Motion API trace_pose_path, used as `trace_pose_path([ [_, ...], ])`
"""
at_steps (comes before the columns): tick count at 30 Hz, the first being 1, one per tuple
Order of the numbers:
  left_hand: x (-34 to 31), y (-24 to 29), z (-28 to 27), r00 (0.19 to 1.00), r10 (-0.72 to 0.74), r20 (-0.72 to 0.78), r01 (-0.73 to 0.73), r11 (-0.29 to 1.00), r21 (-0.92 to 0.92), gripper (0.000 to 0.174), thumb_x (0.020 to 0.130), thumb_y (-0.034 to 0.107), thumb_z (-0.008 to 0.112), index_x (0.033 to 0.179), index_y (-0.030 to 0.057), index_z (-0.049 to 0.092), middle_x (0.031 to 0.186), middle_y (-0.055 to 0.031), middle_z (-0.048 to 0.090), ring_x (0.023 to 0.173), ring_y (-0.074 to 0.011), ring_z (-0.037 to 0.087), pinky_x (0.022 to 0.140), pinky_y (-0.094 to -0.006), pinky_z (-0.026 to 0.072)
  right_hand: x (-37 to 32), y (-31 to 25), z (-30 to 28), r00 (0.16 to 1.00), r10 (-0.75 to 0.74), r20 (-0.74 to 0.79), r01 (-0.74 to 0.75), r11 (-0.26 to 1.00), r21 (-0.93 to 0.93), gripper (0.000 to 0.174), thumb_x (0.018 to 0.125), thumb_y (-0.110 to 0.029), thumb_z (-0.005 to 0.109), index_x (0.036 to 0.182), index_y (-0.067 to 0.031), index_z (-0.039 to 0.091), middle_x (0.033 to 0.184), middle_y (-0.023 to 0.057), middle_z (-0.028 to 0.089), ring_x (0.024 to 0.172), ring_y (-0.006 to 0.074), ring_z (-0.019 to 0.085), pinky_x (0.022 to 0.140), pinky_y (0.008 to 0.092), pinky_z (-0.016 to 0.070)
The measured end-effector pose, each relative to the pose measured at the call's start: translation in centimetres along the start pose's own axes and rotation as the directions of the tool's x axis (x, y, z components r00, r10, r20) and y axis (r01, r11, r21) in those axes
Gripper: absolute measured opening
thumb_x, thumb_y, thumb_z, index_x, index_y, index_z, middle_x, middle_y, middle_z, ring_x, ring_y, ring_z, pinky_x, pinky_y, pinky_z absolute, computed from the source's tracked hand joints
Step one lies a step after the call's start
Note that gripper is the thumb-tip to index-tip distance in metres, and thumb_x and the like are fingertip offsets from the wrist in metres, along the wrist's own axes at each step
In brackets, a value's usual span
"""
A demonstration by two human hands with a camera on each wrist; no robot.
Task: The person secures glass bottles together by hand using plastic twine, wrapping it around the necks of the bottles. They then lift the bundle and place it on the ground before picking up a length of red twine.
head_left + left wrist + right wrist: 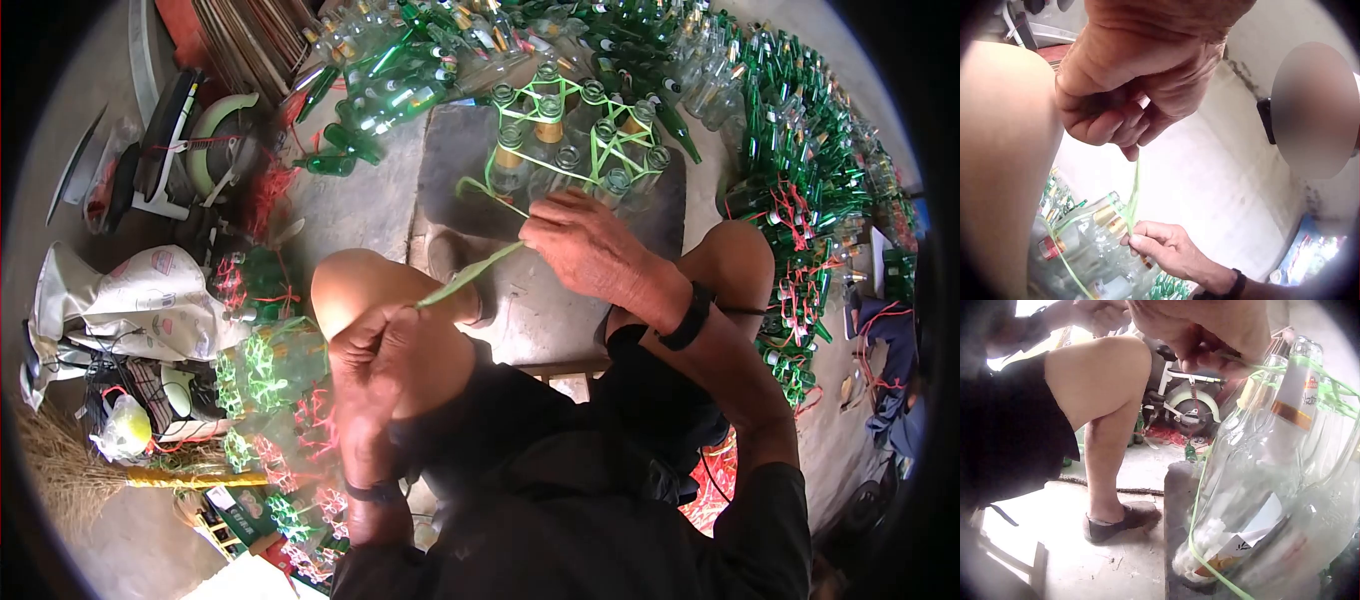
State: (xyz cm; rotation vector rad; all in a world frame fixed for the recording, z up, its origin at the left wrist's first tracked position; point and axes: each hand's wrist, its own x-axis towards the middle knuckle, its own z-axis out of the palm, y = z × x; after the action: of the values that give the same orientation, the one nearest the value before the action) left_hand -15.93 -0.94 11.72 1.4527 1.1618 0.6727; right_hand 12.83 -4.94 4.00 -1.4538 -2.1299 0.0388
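A light green plastic strip point(470, 275) runs between the two hands. My left hand point(375, 345), above the left knee, pinches one end of it; in the left wrist view the curled fingers point(1107, 125) hold it at their tips. My right hand point(590, 245) pinches the strip farther along, at the near side of a bundle of clear glass bottles point(512, 172). The bottles stand upright on a dark slab point(455, 150), with green strip crisscrossed around their necks. In the right wrist view a strand also wraps low around the bottles point(1235, 487).
Piled green bottles point(400, 105) lie beyond the slab, and more green bottles point(790, 130) line the right. Bundles tied with green and red strips point(260, 370) stand at my left, near a scooter point(215, 150) and a broom point(70, 470). Another person appears blurred in the left wrist view.
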Motion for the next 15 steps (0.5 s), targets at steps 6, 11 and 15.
trace_pose_path([
  [6, 4.2, -0.6, -1.6, 0.859, 0.505, -0.079, -0.483, 0.852, 0.202, 0.017, 0.104, 0.014, 0.067, 0.105, -0.0007, 0.075, 0.083, 0.003, 0.065, 0.074, -0.0027, 0.053, 0.066, -0.0212, 0.0416, -0.1, -0.4, 0.1, 1.0, 0.018, 0.006, -0.018, 1.0, -0.021, 0.017, 0.074, 0.001, 0.065, 0.079, -0.008, 0.051, 0.085, 0.0073, 0.048, 0.085, 0.026, 0.058, 0.082, 0.0401, 0.0476],
  [11, 5.9, 1.3, -1.4, 0.82, 0.56, -0.113, -0.525, 0.817, 0.24, 0.014, 0.103, 0.007, 0.066, 0.113, 0.0, 0.074, 0.101, -0.0042, 0.071, 0.092, -0.01, 0.062, 0.08, -0.0242, 0.0488, -0.2, -0.6, 0.0, 1.0, 0.001, -0.03, -0.002, 0.999, -0.037, 0.016, 0.072, -0.001, 0.066, 0.077, -0.0072, 0.052, 0.083, 0.0085, 0.051, 0.083, 0.029, 0.06, 0.076, 0.0423, 0.0486],
  [15, 7.2, 2.3, 0.6, 0.764, 0.62, -0.178, -0.487, 0.735, 0.472, 0.019, 0.099, 0.003, 0.068, 0.117, 0.005, 0.073, 0.118, -0.0072, 0.068, 0.097, -0.0131, 0.063, 0.085, -0.0263, 0.0502, -0.5, -0.6, 0.1, 0.999, 0.025, -0.023, -0.025, 1.0, -0.009, 0.015, 0.072, -0.001, 0.065, 0.078, -0.007, 0.053, 0.083, 0.0085, 0.052, 0.084, 0.029, 0.06, 0.076, 0.0426, 0.0485],
])
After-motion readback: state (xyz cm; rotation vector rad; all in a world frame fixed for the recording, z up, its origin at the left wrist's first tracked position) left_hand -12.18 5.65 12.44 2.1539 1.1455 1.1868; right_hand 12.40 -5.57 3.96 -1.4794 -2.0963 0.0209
